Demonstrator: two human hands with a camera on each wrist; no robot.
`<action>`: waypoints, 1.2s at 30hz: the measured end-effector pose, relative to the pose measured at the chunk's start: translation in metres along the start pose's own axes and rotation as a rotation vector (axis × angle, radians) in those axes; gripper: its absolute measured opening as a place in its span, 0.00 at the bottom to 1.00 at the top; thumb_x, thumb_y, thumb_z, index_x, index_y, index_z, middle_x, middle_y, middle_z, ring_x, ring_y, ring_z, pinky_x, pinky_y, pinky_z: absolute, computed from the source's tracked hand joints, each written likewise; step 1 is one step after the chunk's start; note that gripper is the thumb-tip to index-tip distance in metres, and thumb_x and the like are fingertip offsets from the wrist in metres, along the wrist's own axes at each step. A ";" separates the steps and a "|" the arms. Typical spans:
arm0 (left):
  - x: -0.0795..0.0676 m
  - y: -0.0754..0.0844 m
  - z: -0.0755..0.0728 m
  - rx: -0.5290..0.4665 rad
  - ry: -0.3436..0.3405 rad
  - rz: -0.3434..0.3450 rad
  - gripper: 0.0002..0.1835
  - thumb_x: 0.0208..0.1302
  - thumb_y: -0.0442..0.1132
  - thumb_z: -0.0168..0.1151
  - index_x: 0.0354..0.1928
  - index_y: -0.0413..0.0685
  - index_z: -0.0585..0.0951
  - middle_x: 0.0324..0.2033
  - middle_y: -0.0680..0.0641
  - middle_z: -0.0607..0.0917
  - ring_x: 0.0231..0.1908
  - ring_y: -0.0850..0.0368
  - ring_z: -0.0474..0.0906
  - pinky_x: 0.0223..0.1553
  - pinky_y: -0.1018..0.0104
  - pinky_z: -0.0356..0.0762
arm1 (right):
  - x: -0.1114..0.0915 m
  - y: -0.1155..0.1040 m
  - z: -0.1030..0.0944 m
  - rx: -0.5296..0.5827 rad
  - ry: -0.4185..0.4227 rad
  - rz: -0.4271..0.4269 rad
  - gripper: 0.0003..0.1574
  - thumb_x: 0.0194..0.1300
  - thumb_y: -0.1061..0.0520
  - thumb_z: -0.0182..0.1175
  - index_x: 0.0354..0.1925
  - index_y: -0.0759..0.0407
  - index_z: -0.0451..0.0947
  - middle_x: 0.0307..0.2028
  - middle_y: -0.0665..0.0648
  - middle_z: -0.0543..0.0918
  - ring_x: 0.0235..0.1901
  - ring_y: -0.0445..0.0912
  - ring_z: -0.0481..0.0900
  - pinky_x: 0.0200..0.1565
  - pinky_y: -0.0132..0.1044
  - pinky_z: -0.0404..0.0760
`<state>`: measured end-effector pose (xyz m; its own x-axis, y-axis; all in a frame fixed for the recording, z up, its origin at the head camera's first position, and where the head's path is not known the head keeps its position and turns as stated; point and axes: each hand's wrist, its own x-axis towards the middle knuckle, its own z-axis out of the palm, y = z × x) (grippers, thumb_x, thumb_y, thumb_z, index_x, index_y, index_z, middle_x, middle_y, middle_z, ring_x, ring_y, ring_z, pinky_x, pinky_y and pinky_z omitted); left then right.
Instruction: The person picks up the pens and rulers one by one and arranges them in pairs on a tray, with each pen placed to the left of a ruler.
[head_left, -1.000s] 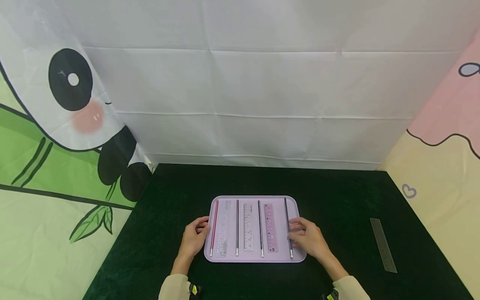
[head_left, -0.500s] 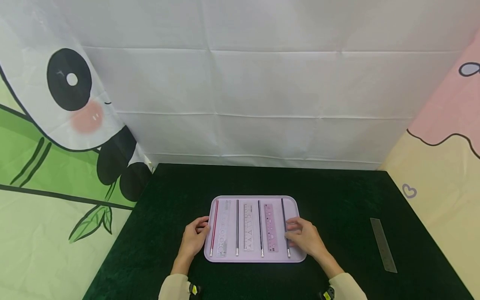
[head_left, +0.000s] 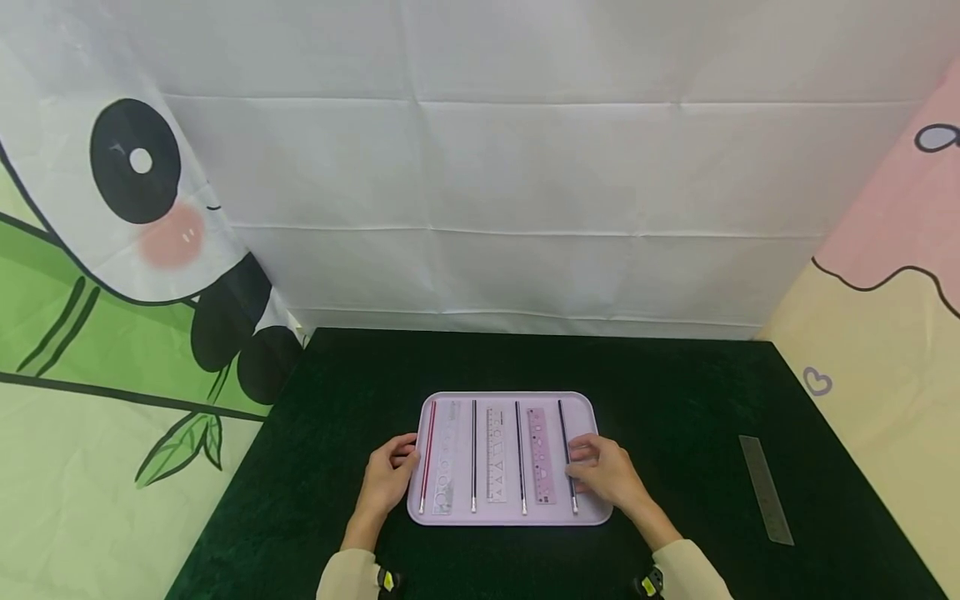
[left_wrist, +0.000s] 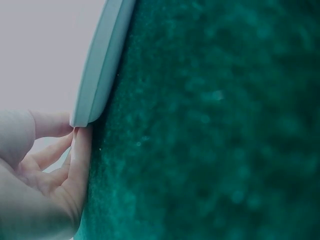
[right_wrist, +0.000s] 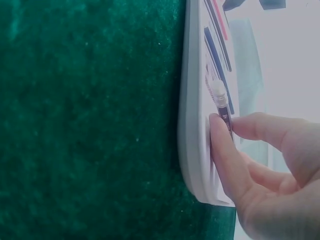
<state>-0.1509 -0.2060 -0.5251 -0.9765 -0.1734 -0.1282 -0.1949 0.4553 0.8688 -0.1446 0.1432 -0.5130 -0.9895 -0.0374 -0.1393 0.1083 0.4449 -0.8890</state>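
A lilac tray point(head_left: 510, 522) lies on the table, bearing pencils and rulers in alternation. My left hand point(head_left: 388, 475) grips its left edge; in the left wrist view, thumb and fingers meet at the tray's rim point(left_wrist: 97, 75). Near the right side, my right hand point(head_left: 611, 477) pinches a dark pencil point(head_left: 564, 425) between thumb and fingers, its eraser end point(right_wrist: 219, 92) pointing toward me. Left of that pencil come a pink ruler point(head_left: 540, 457), a dark pencil point(head_left: 520, 450), a clear stencil ruler point(head_left: 496, 457), another dark pencil point(head_left: 474, 450), a second clear ruler point(head_left: 443, 467) and a red pencil point(head_left: 428, 454).
A separate grey, see-through-looking ruler point(head_left: 767, 492) lies slanted on the dark green tablecloth point(head_left: 675, 400), well right of the tray. A white cloth backdrop point(head_left: 525, 208) rises behind the table, with printed cloths at both sides.
My right hand has shifted slightly left with the dark pencil, bringing it nearer the pink ruler. The left hand stays at the tray's edge.
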 end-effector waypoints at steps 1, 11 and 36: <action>0.000 0.000 0.000 0.000 0.000 -0.001 0.18 0.76 0.34 0.58 0.65 0.41 0.78 0.51 0.40 0.82 0.46 0.49 0.77 0.49 0.56 0.77 | 0.000 0.000 0.000 -0.001 -0.003 0.002 0.20 0.63 0.68 0.69 0.53 0.68 0.79 0.43 0.62 0.86 0.33 0.48 0.86 0.32 0.41 0.86; 0.000 -0.001 0.000 -0.001 0.003 0.005 0.18 0.75 0.33 0.58 0.64 0.41 0.78 0.50 0.40 0.82 0.46 0.49 0.78 0.48 0.56 0.77 | 0.002 -0.006 0.001 -0.049 0.000 0.033 0.19 0.62 0.68 0.70 0.52 0.69 0.79 0.40 0.60 0.85 0.31 0.47 0.84 0.31 0.40 0.86; -0.001 0.000 -0.001 -0.005 0.004 -0.001 0.18 0.75 0.33 0.58 0.64 0.41 0.78 0.51 0.40 0.82 0.46 0.49 0.77 0.49 0.55 0.77 | -0.002 -0.013 0.008 -0.112 0.026 -0.007 0.21 0.61 0.68 0.70 0.52 0.72 0.78 0.36 0.59 0.82 0.28 0.45 0.81 0.28 0.37 0.84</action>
<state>-0.1500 -0.2062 -0.5243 -0.9759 -0.1777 -0.1269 -0.1954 0.4511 0.8708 -0.1432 0.1300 -0.5044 -0.9926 -0.0180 -0.1202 0.0913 0.5421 -0.8353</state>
